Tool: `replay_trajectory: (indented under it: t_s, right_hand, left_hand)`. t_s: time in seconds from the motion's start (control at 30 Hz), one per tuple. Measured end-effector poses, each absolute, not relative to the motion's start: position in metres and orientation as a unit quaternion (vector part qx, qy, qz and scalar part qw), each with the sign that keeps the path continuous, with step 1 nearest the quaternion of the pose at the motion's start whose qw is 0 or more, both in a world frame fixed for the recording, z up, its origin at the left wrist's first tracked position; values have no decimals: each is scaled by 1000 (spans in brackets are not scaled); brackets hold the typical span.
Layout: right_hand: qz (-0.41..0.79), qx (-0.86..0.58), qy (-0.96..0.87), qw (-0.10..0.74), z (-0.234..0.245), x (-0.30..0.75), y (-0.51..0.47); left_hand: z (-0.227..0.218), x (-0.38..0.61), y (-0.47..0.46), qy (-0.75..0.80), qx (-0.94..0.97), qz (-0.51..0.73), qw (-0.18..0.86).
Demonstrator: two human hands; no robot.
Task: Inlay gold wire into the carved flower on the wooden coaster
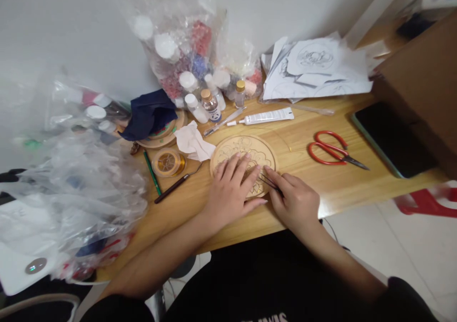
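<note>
Workpiece: round wooden board (264,156), lying on the wooden table (222,234) in front of the person, near the table's front edge; its face bears a curling, petal-like pattern of fine lines, some with a gold glint.
Left hand (229,185): palm down over the board's left and middle part, fingers extended and slightly apart, thumb spread wide; no object seen in its grasp.
Right hand (295,197): curled closed around slim metal tweezers (270,182), the tips directed at the board beside the left fingertips.
Tweezer tips: whether they grip anything cannot be told at this size.
Step in hand: judged to be fine placing or adjusting on the patterned face, the left hand apparently steadying the board.
Next move calls for: in this inspector's judgement, a board kept from turning, light pressure at the tips, and left fingers clear of the lines being worked.
Wire spool (167,163): left of the board, gold-coloured winding.
Adhesive-type tube (269,116): beyond the board, cap end to the left; label not legible.
Red-handled scissors (328,150): right of the board, not in use.
</note>
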State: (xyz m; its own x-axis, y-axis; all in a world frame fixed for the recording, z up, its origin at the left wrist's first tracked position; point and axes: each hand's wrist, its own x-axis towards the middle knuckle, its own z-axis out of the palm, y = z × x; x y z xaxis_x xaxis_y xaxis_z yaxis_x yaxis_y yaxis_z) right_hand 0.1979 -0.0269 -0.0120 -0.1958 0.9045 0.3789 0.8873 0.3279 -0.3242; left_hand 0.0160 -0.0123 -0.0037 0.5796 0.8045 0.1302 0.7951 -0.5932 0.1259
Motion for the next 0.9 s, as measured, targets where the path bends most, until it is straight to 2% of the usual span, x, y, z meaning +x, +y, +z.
replay_trajectory:
  t_s: [0.9]
  right_hand:
    - [10,-576,-773,266,-12,198,-26]
  left_hand:
    - [-1,17,-12,450,889,77,31]
